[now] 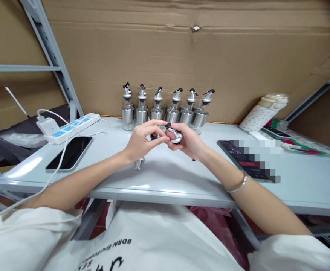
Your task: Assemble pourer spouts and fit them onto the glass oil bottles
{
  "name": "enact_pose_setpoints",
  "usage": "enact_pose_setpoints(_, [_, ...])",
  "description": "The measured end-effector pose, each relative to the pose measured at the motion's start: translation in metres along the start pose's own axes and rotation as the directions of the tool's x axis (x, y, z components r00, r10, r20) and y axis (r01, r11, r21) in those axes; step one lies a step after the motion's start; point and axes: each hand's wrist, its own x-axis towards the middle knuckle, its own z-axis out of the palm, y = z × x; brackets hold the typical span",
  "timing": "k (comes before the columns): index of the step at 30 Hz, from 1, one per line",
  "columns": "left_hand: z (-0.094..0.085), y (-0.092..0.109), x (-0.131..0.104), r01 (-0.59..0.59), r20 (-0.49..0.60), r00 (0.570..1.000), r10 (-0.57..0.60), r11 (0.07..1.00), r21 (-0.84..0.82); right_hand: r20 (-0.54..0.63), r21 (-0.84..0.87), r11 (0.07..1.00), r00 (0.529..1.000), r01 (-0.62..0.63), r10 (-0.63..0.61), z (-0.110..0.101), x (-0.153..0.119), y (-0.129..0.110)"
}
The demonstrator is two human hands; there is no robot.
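Observation:
A silver pour spout point(175, 136) with a black flip cap is held over the middle of the table. My right hand point(191, 141) is closed around its round base from the right. From the left, my left hand point(142, 140) pinches at the capped end, its fingertips meeting those of the right hand. Part of the spout is hidden by the fingers. Beneath my left wrist lies a small silver part point(139, 163), partly covered. A black piece point(154, 136) shows behind the left fingers, too hidden to name.
Several glass-and-steel oil bottles point(172, 113) with pour spouts stand in rows at the back. On the left are a power strip point(71, 128), a white cable and a phone point(70, 153). A second phone point(244, 160) and a white bottle point(262, 113) are on the right.

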Motion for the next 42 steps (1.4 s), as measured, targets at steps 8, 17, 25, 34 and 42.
enact_pose_setpoints(8, [-0.005, -0.006, 0.002, -0.159, -0.016, 0.987, 0.162, 0.982, 0.097, 0.030, -0.020, 0.998, 0.998, -0.055, 0.056, 0.000, 0.000, 0.002])
enact_pose_setpoints(17, [-0.004, -0.008, 0.001, -0.225, 0.066, 0.974, 0.216, 0.959, 0.171, -0.081, -0.133, 0.991, 0.997, -0.016, 0.005, -0.002, 0.001, 0.004])
enact_pose_setpoints(25, [-0.009, -0.009, 0.002, -0.366, 0.197, 0.930, 0.310, 0.823, 0.434, -0.116, -0.192, 0.981, 0.992, 0.030, -0.053, 0.000, -0.002, 0.000])
enact_pose_setpoints(34, [-0.011, -0.008, 0.003, -0.423, 0.184, 0.904, 0.385, 0.755, 0.502, -0.169, -0.008, 0.998, 0.984, 0.058, -0.059, -0.003, 0.003, 0.005])
enact_pose_setpoints(42, [-0.011, -0.008, 0.003, -0.392, 0.214, 0.920, 0.329, 0.751, 0.531, -0.153, 0.006, 0.992, 0.981, 0.124, -0.122, 0.001, 0.001, 0.004])
